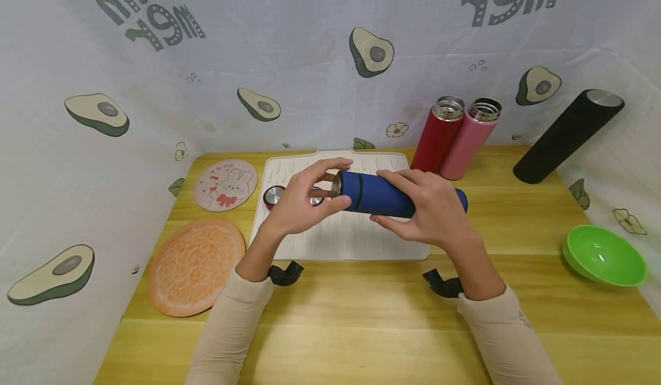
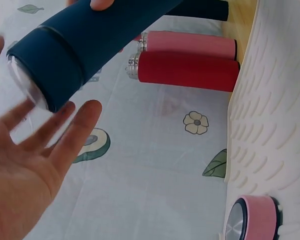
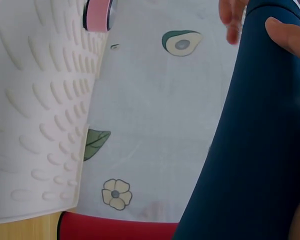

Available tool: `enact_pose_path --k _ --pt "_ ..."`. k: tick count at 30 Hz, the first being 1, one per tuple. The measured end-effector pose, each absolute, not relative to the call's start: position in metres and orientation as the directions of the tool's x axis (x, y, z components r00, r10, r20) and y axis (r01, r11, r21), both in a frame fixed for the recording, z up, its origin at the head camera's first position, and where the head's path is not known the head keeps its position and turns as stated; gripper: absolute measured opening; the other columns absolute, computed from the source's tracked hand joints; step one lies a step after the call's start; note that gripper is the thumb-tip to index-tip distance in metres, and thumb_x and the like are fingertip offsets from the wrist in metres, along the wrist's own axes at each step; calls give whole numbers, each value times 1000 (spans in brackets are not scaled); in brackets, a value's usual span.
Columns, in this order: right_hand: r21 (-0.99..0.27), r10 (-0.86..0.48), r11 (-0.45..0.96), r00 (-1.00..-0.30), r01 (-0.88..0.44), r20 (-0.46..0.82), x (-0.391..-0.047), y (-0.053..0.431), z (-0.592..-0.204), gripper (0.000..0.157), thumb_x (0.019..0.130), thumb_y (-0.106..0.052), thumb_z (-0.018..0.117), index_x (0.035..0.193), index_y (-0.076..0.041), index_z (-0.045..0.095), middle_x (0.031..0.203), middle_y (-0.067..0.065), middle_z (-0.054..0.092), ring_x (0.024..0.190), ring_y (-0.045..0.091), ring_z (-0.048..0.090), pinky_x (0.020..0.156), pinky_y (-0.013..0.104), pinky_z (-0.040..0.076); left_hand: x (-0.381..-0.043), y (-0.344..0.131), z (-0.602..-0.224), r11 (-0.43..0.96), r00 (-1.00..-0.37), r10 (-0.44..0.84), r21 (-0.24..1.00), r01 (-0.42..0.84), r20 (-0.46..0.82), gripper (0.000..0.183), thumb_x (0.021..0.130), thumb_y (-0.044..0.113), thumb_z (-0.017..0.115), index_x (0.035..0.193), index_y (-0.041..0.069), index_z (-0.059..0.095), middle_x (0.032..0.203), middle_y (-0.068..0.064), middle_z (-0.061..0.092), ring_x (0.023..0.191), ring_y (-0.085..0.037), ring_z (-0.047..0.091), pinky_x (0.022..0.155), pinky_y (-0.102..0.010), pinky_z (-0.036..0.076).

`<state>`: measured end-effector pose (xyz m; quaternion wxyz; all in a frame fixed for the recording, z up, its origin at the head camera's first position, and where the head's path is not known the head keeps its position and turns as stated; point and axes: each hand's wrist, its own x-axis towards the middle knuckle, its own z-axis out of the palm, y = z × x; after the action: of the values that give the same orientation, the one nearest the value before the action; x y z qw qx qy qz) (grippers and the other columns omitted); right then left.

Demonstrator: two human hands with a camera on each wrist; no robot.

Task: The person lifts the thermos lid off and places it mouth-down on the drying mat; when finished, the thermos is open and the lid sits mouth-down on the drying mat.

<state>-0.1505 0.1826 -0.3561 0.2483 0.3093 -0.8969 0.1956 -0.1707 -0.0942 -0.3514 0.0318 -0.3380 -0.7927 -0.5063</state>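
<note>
My right hand (image 1: 431,207) grips the body of a blue thermos bottle (image 1: 384,195), which lies nearly level above the white ridged mat (image 1: 361,241). A dark seam rings the bottle near its lid, and the lid's end is silver. Around that end is my left hand (image 1: 304,198); in the left wrist view its fingers (image 2: 80,127) are spread and fairly straight right at the lid's edge. On the mat behind the left hand sit a red lid with a silver top (image 1: 273,195) and a pink lid (image 2: 260,217), the latter partly hidden in the head view.
Uncapped red (image 1: 438,135) and pink (image 1: 470,141) bottles stand side by side at the back. Farther right are a black bottle (image 1: 565,138) and a green bowl (image 1: 604,256). A rabbit coaster (image 1: 226,185) and an orange-slice mat (image 1: 198,267) lie at left.
</note>
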Motion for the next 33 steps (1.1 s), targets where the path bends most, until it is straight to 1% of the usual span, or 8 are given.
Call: enact_pose_path --k 2,5,7,11,16,24,28,33 --pt "-205 -454 741 -702 -639 548 -151 183 -357 82 66 -57 86 138 -20 66 116 14 72 95 32 68 79 51 60 -171 -96 -351 210 -711 566 761 614 417 67 90 34 80 150 26 52 152 3 51 132 -16 56 99 -37 59" --pt "-213 -457 746 -718 -631 525 -150 182 -357 81 68 -57 84 137 -20 66 116 14 72 94 32 68 78 51 61 -172 -97 -350 161 -638 622 724 671 454 68 86 22 85 147 20 55 156 -2 48 139 -18 51 101 -36 58" --pt "-214 -462 747 -723 -629 513 -149 182 -356 80 69 -57 83 138 -20 65 116 13 72 93 31 68 77 50 61 -173 -96 -350 140 -617 634 715 685 467 62 86 18 85 143 16 59 153 -4 50 138 -19 53 100 -34 58" --pt "-225 -467 742 -728 -631 501 -148 182 -354 77 71 -55 81 138 -19 65 116 13 72 93 30 68 77 50 61 -174 -97 -350 122 -619 625 723 680 476 55 86 15 84 137 13 64 147 -6 55 135 -19 55 99 -31 58" --pt "-236 -463 746 -740 -623 488 -147 181 -353 75 73 -55 80 137 -19 65 118 12 71 95 31 67 79 51 60 -174 -97 -352 132 -652 608 752 646 453 56 85 16 85 137 15 64 144 -6 57 132 -19 57 95 -30 60" --pt "-237 -465 751 -748 -617 475 -147 182 -353 76 74 -56 80 138 -19 65 121 13 69 98 32 67 82 52 60 -172 -97 -353 173 -709 554 773 610 436 55 84 21 87 135 21 65 136 0 64 109 -17 68 82 -29 64" --pt "-236 -469 748 -747 -620 471 -148 182 -353 76 75 -55 80 140 -19 64 121 13 69 96 31 68 81 50 62 -170 -94 -353 207 -772 502 813 545 390 53 86 24 85 135 24 65 130 1 67 99 -15 72 76 -30 65" --pt "-230 -470 747 -740 -624 480 -148 184 -354 76 74 -54 81 140 -20 64 122 13 69 96 30 68 80 49 63 -168 -89 -354 293 -854 415 843 452 313 43 90 41 79 128 25 67 111 2 70 90 -11 73 74 -29 64"
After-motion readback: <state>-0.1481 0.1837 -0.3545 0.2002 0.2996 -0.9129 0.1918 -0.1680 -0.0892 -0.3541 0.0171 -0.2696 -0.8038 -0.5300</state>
